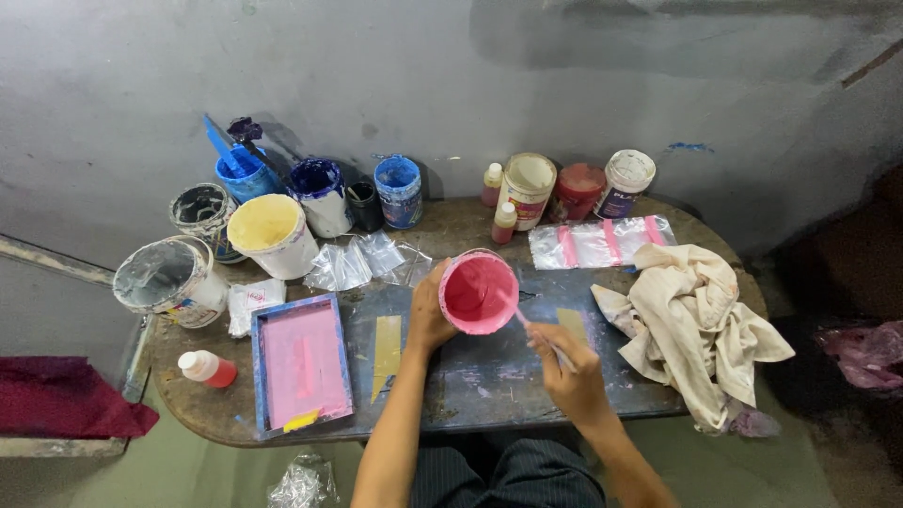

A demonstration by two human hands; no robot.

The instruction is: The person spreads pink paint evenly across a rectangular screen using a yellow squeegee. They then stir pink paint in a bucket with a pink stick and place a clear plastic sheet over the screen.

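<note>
My left hand [428,315] grips the side of the pink tub [478,293], holding it tipped toward me just above the tabletop [489,376]. My right hand [569,372] is clenched around a thin stick [536,334] whose far end sits in the tub. Paint inside looks evenly pink and coats the walls, so I judge the mixing well along; nothing poured out yet, as far as I can see.

Left to right around me: a grey-filmed bucket [169,279] at the left edge, a small red bottle with white cap [209,368] near it, a blue-framed screen [301,364] with pink mesh lying flat, just left of my left arm. Behind it a yellow bucket [270,233], a dark-smeared tub [202,209], blue tubs [320,193] with scrapers, clear plastic bags [362,261]. Yellow tape strips [387,350] lie on the tabletop, one under my left forearm. Behind the pink tub stand two small bottles [505,222], a cream tub [527,188], a red tub [576,191], a white-lidded jar [624,181]. Right: plastic sheet with pink stripes [597,243], then a crumpled cloth [696,325].

The cloth lies close to my right elbow; the screen and the bottles stand clear of the tub.
</note>
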